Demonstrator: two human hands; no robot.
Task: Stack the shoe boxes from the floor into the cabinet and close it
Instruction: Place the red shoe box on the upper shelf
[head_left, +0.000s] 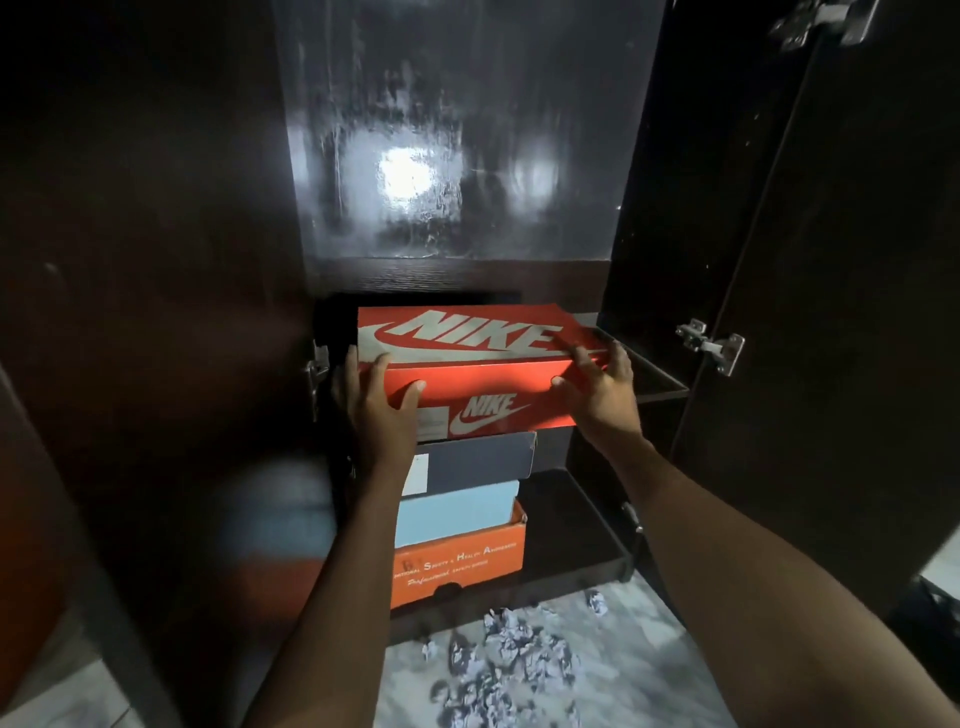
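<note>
While both hands press its front corners, a red shoe box sits atop a stack of three boxes inside the dark cabinet. Being stiff cardboard, it is probably light and best held at both ends. The left hand and right hand clamp it, fingers spread; the grip looks slightly blurred.

Place: a home storage corner
Evidence: dark wooden cabinet with hinged doors, stacked shoe boxes, tiled floor
</note>
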